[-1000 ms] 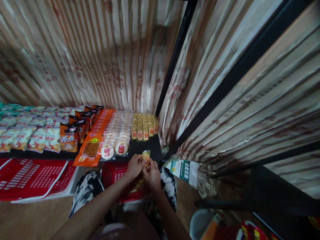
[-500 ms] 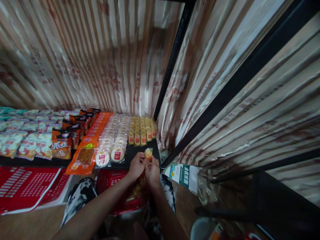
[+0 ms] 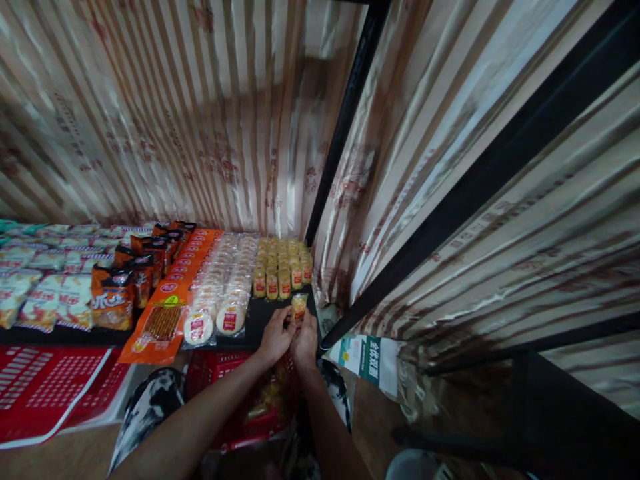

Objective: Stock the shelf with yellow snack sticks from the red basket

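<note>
Since a second ago: both hands are rising off the red basket (image 3: 235, 373) toward the shelf front, carrying the small yellow packet (image 3: 299, 307) with them — it is now sitting closer to the yellow rows than it was.

Far left of shelf: pale snack bags (image 3: 45, 293) are lying in rows, flat on the black shelf (image 3: 260, 313).

Next along: dark orange bags (image 3: 113, 300) are standing one behind another, running toward the back.

Orange strip: flat orange packs (image 3: 165, 313) are overlapping in a line, the front one hanging slightly over the shelf edge.

Round cakes: clear-wrapped round cakes (image 3: 220, 300) are lying in two columns, red labels facing up.

Yellow rows: small yellow packets in rows (image 3: 280, 267) are filling the back right corner of the shelf, beside the black post (image 3: 345, 127).

Left hand: the left hand (image 3: 276, 337) is closing its fingertips on the lower left edge of the small yellow packet, pinching it.

Small yellow packet: it is being held upright just above the bare front strip of the shelf, in front of the yellow rows and near them — whether it is touching the shelf cannot be told.

Right hand: the right hand (image 3: 305, 341) is pressing against the left one and gripping the same packet from the right side.

Below the hands: the red basket is resting between the person's patterned knees, yellow packets blurring inside it.

Lower left: a red perforated tray (image 3: 45, 393) is lying on the floor under the shelf edge.

Right of the post: a striped curtain (image 3: 450, 200) is hanging behind the frame, and a green-and-white carton (image 3: 367, 357) is lying at its foot.
</note>
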The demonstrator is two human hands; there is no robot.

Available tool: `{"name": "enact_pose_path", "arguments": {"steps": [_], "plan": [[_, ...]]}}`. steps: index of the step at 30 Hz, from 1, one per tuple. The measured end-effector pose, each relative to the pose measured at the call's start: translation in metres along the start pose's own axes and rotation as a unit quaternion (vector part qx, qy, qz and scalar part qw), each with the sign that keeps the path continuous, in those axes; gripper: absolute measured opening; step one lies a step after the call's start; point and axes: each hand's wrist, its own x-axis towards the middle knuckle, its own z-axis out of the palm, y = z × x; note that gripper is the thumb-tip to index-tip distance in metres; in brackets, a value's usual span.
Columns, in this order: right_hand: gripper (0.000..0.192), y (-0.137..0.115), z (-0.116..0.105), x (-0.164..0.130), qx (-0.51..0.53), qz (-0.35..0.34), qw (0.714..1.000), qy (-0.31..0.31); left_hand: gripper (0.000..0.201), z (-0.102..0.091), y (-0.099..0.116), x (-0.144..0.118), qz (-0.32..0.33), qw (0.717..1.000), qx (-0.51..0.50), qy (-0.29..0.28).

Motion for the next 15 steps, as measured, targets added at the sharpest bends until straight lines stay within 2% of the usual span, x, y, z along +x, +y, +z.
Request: {"name": "enact_pose_path", "arguments": {"steps": [6, 15], "plan": [[0.045, 0.008, 0.011, 0.015, 0.037, 0.012, 0.999, 0.014, 0.034, 0.003, 0.000, 0.006, -0.003, 1.000, -0.011, 0.013], [0.047, 0.010, 0.015, 0.030, 0.040, 0.016, 0.999, 0.010, 0.041, 0.011, -0.003, 0.020, 0.001, 1.000, 0.008, -0.004]]}}
